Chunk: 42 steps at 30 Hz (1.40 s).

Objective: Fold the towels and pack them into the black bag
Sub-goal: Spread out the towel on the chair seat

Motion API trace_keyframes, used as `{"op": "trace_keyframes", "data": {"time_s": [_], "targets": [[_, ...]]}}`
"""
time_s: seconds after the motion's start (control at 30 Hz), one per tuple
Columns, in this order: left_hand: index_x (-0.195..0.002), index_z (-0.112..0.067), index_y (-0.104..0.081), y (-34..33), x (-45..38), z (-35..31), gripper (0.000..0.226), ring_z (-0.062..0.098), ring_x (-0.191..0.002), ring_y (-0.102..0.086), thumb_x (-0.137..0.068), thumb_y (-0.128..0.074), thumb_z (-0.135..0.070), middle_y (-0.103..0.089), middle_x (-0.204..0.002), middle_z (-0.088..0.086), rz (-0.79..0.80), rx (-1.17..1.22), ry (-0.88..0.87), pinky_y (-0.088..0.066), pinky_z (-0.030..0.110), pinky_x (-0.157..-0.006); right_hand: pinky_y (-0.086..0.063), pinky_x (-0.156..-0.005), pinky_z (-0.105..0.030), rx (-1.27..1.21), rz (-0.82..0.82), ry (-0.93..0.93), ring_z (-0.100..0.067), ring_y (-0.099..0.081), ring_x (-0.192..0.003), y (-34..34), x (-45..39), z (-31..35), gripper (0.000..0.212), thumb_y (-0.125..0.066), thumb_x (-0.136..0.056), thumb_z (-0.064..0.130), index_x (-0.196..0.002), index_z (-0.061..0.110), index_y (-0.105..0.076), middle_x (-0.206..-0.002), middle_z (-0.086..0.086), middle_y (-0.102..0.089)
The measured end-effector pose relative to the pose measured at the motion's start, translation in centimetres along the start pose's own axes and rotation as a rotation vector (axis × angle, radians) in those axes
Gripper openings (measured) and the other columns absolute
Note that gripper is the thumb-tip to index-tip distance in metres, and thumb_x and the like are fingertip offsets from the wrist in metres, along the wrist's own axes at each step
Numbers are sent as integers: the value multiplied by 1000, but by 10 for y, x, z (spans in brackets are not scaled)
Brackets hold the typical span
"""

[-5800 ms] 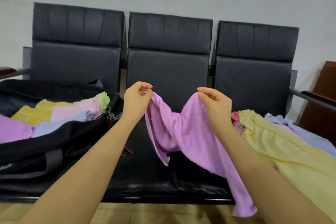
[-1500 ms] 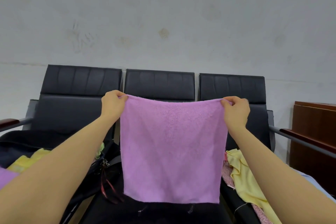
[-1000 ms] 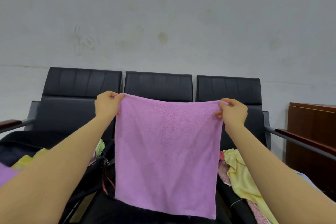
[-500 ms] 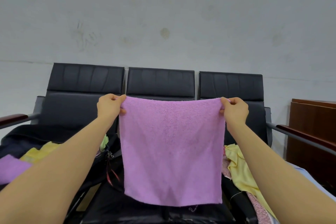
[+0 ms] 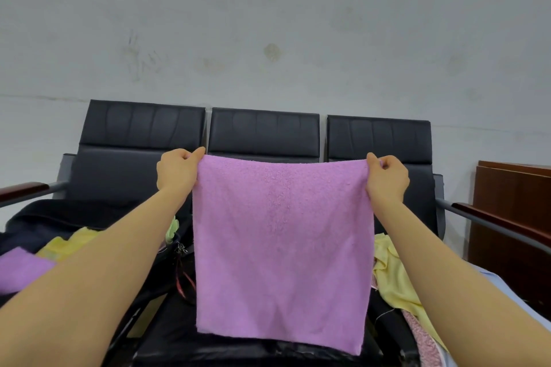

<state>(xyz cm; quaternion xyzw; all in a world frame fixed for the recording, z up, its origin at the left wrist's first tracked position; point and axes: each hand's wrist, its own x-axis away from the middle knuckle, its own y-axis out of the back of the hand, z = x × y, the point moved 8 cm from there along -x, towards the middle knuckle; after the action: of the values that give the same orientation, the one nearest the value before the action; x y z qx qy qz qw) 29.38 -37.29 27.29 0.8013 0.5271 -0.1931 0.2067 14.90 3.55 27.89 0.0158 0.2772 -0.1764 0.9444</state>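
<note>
At the lower left of the frame the black bag (image 5: 74, 217) lies open on the leftmost seat of a row of black chairs (image 5: 262, 134). Inside it show folded towels: a purple one (image 5: 21, 268) at the left edge, a yellow one (image 5: 71, 244) beside it, and a sliver of green one (image 5: 172, 231) peeking out past the left forearm. How many more lie beneath cannot be told.

In the middle of the frame hangs the purple towel (image 5: 280, 247), spread flat and upright in front of the centre seat. The left hand (image 5: 177, 171) pinches its upper left corner, fingers curled over the edge; the right hand (image 5: 387, 177) pinches its upper right corner in the same way. The cloth hangs straight down below both grips, its top edge stretched nearly level between them.

At the lower right, on the right seat, lies a loose heap of towels (image 5: 393, 280), yellow on top, with pink and pale blue at its edges.
</note>
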Motion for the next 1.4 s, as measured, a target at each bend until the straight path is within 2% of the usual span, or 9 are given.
{"op": "trace_keyframes", "data": {"time_s": [0.33,0.57,0.67,0.8,0.97,1.07,1.23,1.3,1.4], "targets": [[-62,-8,-52,-55,-7,71,41,21,-60,-50,-90,-60,-37,-53,-53,10,86,-13,119,-48,36,-73,-51,-71,-42,61,41,-135,-24,-53,-66,-38,-14,-85,36,-57,-93,30,-64,16,-42,-63,0,-46],[-56,-12,-44,-129,-45,112,43,17,-53,-61,-91,-61,-30,-52,-48,3,105,99,241,-45,29,-65,-41,-66,-34,27,74,-196,-23,-55,-68,-100,-49,-144,38,-53,-96,32,-64,17,-38,-66,-1,-45],[-64,-10,-48,-149,-71,104,36,22,-67,-68,-93,-58,-30,-56,-63,2,44,206,194,-46,31,-66,-37,-60,-26,-24,37,-132,-13,-42,-62,-121,-72,-134,38,-48,-99,29,-65,16,-38,-67,1,-43],[-80,-5,-55,-148,-80,82,29,15,-72,-50,-96,-52,-30,-52,-68,-4,-101,240,52,-40,28,-66,-38,-63,-23,-117,7,-42,-10,-42,-68,-132,-87,-117,34,-43,-101,31,-70,18,-41,-80,-2,-47],[-79,-6,-54,-142,-54,105,29,16,-75,-47,-96,-53,-29,-50,-68,-1,-143,317,54,-38,29,-71,-36,-64,-25,-123,19,-56,-10,-41,-69,-124,-64,-135,33,-41,-102,32,-74,15,-41,-74,1,-43],[-79,-7,-54,-140,-21,136,29,18,-79,-49,-96,-52,-30,-56,-79,8,-125,265,98,-40,33,-75,-36,-62,-24,-64,15,-90,-7,-42,-65,-108,-38,-156,28,-42,-102,29,-82,10,-44,-71,4,-44],[-83,-8,-57,-131,34,186,28,25,-85,-54,-96,-52,-31,-61,-95,15,-59,96,173,-39,34,-76,-42,-82,-33,152,50,-179,-20,-52,-84,-84,9,-192,27,-42,-101,31,-94,8,-54,-84,-6,-54],[-77,-6,-56,-127,51,204,32,25,-80,-53,-95,-54,-32,-61,-91,17,-33,81,239,-42,38,-77,-36,-85,-30,284,72,-203,-23,-51,-92,-74,24,-198,31,-41,-102,31,-102,5,-58,-93,-9,-54],[-72,0,-56,-123,67,223,37,23,-74,-52,-91,-60,-31,-61,-84,16,5,103,331,-45,38,-77,-30,-78,-22,219,152,-220,-21,-50,-94,-65,41,-208,27,-41,-102,28,-98,5,-54,-92,-8,-53]]}}
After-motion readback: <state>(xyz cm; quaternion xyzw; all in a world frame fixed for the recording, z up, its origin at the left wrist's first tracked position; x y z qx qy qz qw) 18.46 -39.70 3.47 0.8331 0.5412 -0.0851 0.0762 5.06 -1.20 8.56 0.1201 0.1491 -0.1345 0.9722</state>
